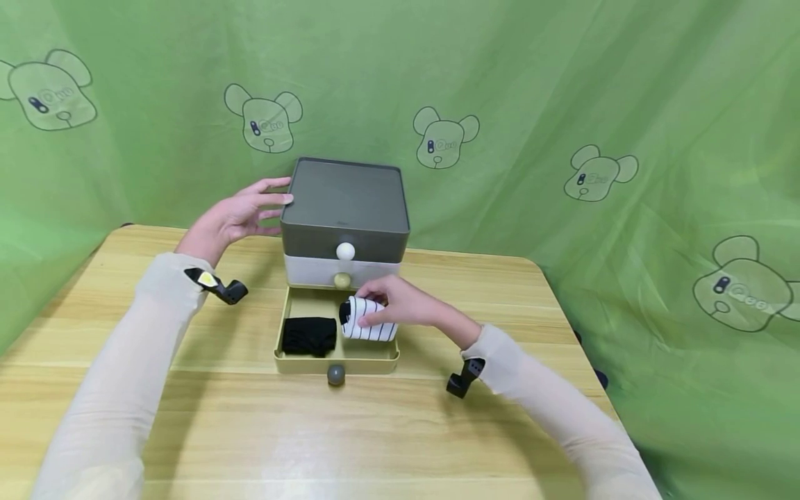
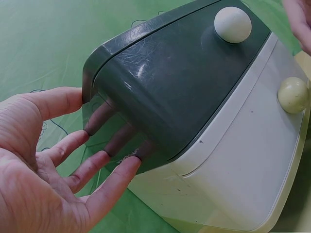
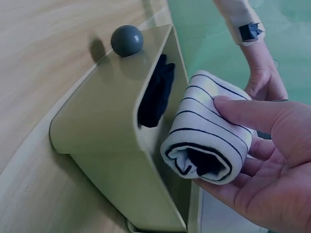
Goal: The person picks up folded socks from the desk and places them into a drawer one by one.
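My right hand (image 1: pixel 406 303) pinches a rolled white cloth with black stripes (image 1: pixel 376 332) between thumb and fingers. It holds the roll over the right compartment of a pulled-out yellowish drawer (image 1: pixel 369 367). In the right wrist view, the dark inside of the striped roll (image 3: pixel 204 131) shows at one end. A folded black cloth (image 1: pixel 309 336) lies in the drawer's left compartment. My left hand (image 1: pixel 240 212) rests its fingertips on the left side of the drawer unit (image 1: pixel 350 198). Its fingers are spread in the left wrist view, touching the dark grey upper drawer (image 2: pixel 160 82).
Above the pulled-out drawer are a white drawer (image 1: pixel 312 271) with a yellowish knob (image 1: pixel 342 280) and a grey one with a white knob (image 1: pixel 345 251). The lowest drawer's grey knob (image 1: pixel 335 375) faces me. Behind the wooden table (image 1: pixel 300 437) hangs a green curtain (image 1: pixel 362 69).
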`<state>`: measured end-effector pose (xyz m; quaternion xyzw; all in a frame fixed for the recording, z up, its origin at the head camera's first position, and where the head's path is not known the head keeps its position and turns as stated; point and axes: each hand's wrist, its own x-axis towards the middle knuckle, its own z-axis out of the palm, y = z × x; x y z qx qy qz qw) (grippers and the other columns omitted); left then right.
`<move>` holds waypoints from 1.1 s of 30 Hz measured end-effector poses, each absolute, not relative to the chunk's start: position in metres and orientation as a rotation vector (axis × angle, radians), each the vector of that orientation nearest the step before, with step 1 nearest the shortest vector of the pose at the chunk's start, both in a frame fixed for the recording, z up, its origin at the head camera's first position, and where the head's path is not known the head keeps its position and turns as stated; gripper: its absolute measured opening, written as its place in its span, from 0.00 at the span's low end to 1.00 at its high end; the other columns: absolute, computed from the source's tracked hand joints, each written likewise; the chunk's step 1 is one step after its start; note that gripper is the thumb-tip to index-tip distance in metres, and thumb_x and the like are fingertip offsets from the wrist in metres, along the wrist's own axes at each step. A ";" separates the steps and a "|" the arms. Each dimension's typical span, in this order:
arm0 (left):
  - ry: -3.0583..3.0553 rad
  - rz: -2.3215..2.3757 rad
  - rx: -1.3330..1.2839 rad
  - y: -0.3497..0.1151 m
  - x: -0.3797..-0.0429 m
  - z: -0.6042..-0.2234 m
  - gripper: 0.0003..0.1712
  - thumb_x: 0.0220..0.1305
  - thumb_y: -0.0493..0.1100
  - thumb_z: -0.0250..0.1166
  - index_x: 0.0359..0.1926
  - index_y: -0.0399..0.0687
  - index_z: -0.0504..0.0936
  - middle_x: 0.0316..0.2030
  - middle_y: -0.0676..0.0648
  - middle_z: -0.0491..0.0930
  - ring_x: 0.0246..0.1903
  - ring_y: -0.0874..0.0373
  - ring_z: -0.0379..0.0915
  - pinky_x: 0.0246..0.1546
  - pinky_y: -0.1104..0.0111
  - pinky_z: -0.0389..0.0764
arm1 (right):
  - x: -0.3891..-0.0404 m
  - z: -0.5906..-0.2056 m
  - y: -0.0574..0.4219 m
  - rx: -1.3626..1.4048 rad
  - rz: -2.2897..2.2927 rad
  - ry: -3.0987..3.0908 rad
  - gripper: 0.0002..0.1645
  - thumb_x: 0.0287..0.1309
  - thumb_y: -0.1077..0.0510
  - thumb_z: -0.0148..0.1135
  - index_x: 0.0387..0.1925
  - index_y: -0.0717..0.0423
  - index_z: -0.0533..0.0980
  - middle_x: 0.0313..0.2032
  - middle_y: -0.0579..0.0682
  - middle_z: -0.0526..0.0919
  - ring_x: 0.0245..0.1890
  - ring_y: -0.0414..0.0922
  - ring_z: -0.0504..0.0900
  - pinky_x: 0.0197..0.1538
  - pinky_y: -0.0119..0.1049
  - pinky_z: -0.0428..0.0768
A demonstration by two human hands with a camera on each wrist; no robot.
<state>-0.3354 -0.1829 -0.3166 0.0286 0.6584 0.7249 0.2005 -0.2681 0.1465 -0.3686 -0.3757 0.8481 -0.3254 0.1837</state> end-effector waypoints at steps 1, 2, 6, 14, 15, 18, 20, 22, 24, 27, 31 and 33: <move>1.841 2.026 0.079 -0.183 -0.336 -0.317 0.43 0.76 0.43 0.58 0.82 0.64 0.45 0.82 0.44 0.41 0.81 0.43 0.33 0.80 0.42 0.48 | -0.268 -0.370 0.145 -1.063 -0.903 2.403 0.19 0.57 0.59 0.75 0.48 0.63 0.82 0.36 0.49 0.84 0.35 0.37 0.76 0.42 0.28 0.80; 1.844 2.025 0.078 -0.183 -0.336 -0.317 0.43 0.76 0.42 0.58 0.82 0.64 0.45 0.82 0.44 0.42 0.81 0.43 0.33 0.80 0.42 0.48 | -0.268 -0.372 0.144 -1.061 -0.894 2.410 0.18 0.57 0.59 0.75 0.47 0.63 0.82 0.35 0.48 0.84 0.35 0.37 0.75 0.41 0.27 0.79; 1.843 2.022 0.077 -0.183 -0.337 -0.317 0.44 0.75 0.43 0.59 0.82 0.64 0.45 0.82 0.45 0.41 0.81 0.43 0.33 0.80 0.42 0.49 | -0.269 -0.377 0.140 -1.039 -0.847 2.431 0.16 0.56 0.59 0.75 0.44 0.62 0.83 0.30 0.46 0.80 0.30 0.37 0.72 0.35 0.26 0.75; 1.843 2.035 0.081 -0.184 -0.336 -0.317 0.49 0.69 0.47 0.67 0.81 0.65 0.48 0.81 0.44 0.44 0.81 0.42 0.35 0.80 0.42 0.50 | -0.271 -0.385 0.131 -1.009 -0.686 2.505 0.17 0.55 0.58 0.76 0.44 0.64 0.84 0.31 0.47 0.84 0.29 0.35 0.74 0.35 0.24 0.75; 1.843 2.034 0.082 -0.184 -0.336 -0.317 0.50 0.69 0.47 0.68 0.81 0.65 0.48 0.82 0.44 0.44 0.81 0.42 0.35 0.80 0.43 0.49 | -0.271 -0.386 0.130 -1.000 -0.667 2.511 0.17 0.54 0.58 0.77 0.44 0.63 0.84 0.31 0.48 0.85 0.30 0.34 0.75 0.35 0.24 0.76; 1.840 2.038 0.074 -0.183 -0.336 -0.317 0.48 0.70 0.46 0.66 0.81 0.65 0.48 0.81 0.44 0.44 0.81 0.43 0.36 0.80 0.43 0.50 | -0.272 -0.389 0.129 -0.982 -0.631 2.511 0.16 0.54 0.58 0.77 0.43 0.62 0.85 0.32 0.48 0.87 0.29 0.34 0.77 0.36 0.25 0.78; 1.834 2.042 0.068 -0.183 -0.336 -0.317 0.46 0.72 0.45 0.63 0.81 0.64 0.47 0.81 0.44 0.44 0.81 0.43 0.36 0.80 0.43 0.51 | -0.273 -0.391 0.128 -0.983 -0.610 2.505 0.15 0.54 0.58 0.77 0.42 0.60 0.85 0.31 0.48 0.87 0.29 0.34 0.77 0.35 0.25 0.78; 1.835 2.040 0.061 -0.183 -0.336 -0.317 0.44 0.74 0.44 0.61 0.81 0.64 0.47 0.81 0.44 0.44 0.81 0.43 0.37 0.80 0.43 0.51 | -0.274 -0.393 0.128 -0.990 -0.592 2.499 0.14 0.54 0.58 0.77 0.41 0.59 0.86 0.31 0.47 0.87 0.29 0.34 0.78 0.35 0.25 0.78; 1.834 2.036 0.061 -0.182 -0.336 -0.316 0.43 0.75 0.43 0.59 0.82 0.64 0.46 0.81 0.44 0.44 0.81 0.43 0.36 0.80 0.43 0.51 | -0.276 -0.396 0.127 -0.996 -0.575 2.494 0.13 0.54 0.57 0.77 0.41 0.59 0.86 0.31 0.47 0.87 0.28 0.34 0.77 0.35 0.25 0.78; 1.831 2.035 0.058 -0.182 -0.337 -0.316 0.43 0.75 0.43 0.59 0.82 0.64 0.46 0.81 0.44 0.44 0.81 0.44 0.36 0.80 0.43 0.51 | -0.277 -0.397 0.127 -1.010 -0.555 2.484 0.13 0.55 0.57 0.77 0.40 0.59 0.85 0.30 0.46 0.87 0.28 0.34 0.76 0.34 0.24 0.76; 1.824 2.038 0.057 -0.182 -0.338 -0.317 0.43 0.75 0.43 0.59 0.82 0.64 0.47 0.81 0.44 0.44 0.81 0.44 0.36 0.80 0.43 0.51 | -0.277 -0.396 0.126 -1.030 -0.524 2.466 0.11 0.56 0.58 0.76 0.38 0.58 0.85 0.29 0.46 0.85 0.26 0.34 0.74 0.32 0.24 0.73; 1.825 2.037 0.059 -0.182 -0.338 -0.317 0.43 0.75 0.43 0.59 0.82 0.64 0.47 0.81 0.44 0.44 0.81 0.44 0.37 0.80 0.43 0.51 | -0.277 -0.396 0.125 -1.039 -0.510 2.456 0.10 0.56 0.58 0.76 0.38 0.58 0.85 0.28 0.46 0.85 0.26 0.34 0.73 0.32 0.24 0.73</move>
